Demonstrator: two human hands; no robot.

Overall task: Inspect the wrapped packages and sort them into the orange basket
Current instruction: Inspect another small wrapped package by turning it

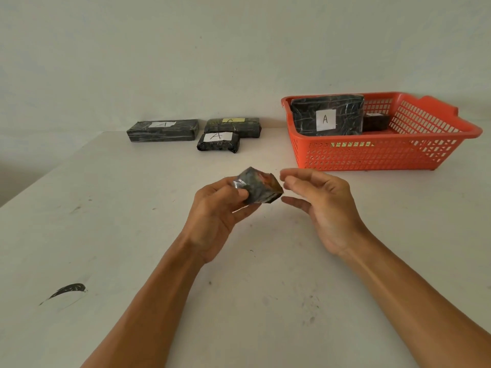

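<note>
Centre frame: your left hand (212,208) pinches one small wrapped package (259,185) above the white table (106,208); your right hand (322,205) hovers just beside it, fingers loosely spread, holding nothing. Upper left: three wrapped packages, the long one (162,130), the middle one (233,126) and the front one (218,142), each labelled "A". Upper right: one orange basket (377,152) holding two packages, the large one (327,115) marked "A", the small dark one (376,122) unreadable.

two bare forearms, no sleeves, left hand (216,208), right hand (325,205), no rings or watch
</note>
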